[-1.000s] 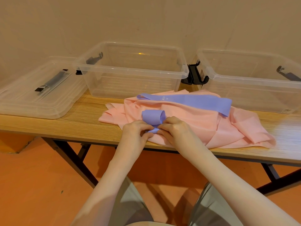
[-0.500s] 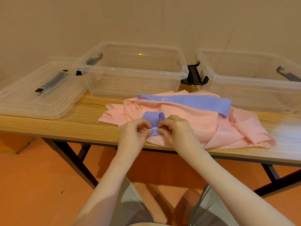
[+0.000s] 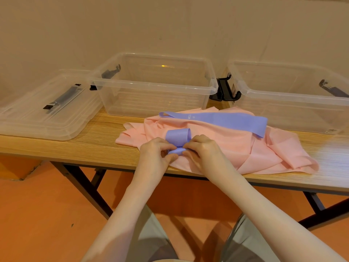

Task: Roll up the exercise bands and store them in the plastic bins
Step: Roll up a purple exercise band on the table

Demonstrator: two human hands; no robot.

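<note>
Our left hand (image 3: 155, 151) and right hand (image 3: 203, 150) pinch the purple band (image 3: 178, 137), apparently rolled at its near end, atop the pink band (image 3: 226, 148).

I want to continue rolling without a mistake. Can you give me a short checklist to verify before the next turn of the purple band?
1. Both hands on the roll: ok. The left hand and the right hand pinch the near end of the purple band.
2. Roll started: ok, only a small roll, with a loose loop behind it.
3. Roll tight and even: cannot tell, the fingers hide it.
4. Free length untwisted: not ok, it bends back across the pink band.
5. Pink band not caught in the roll: cannot tell.
6. Bin ready: ok, the middle bin is open.
</note>
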